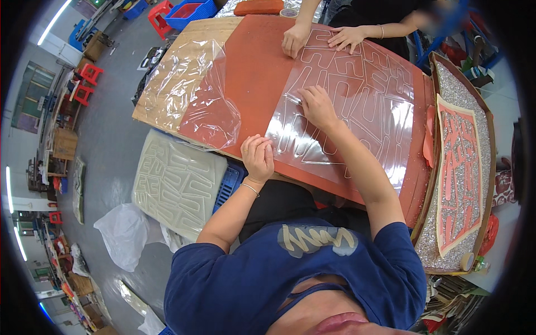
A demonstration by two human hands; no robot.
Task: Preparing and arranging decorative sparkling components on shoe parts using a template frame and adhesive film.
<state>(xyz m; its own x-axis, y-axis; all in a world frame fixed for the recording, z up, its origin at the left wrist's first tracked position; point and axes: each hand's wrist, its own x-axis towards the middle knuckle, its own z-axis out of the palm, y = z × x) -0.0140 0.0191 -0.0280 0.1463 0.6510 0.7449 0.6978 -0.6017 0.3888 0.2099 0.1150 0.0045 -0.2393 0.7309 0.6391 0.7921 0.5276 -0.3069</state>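
Observation:
A clear plastic sheet (335, 111) with looping, letter-like outlines lies on a reddish-brown board (254, 72). My left hand (258, 159) is at the sheet's near left corner, fingers curled together on its edge. Farther in, my right hand (319, 109) rests on the sheet with bent fingers, its fingertips toward the left side; whatever is under them is hidden. Across the board, a co-worker's closed hand (296, 39) touches the sheet's far left corner. The co-worker's other hand (347, 38) lies spread on the far edge.
Crumpled clear film (209, 100) covers the board's left part. Below it, a pale sheet with raised shapes (176, 184) rests on a blue crate (229, 184). At right, a glittery tray (483, 167) carries a pink cut-out panel (460, 173). A white plastic bag (124, 234) is lower left.

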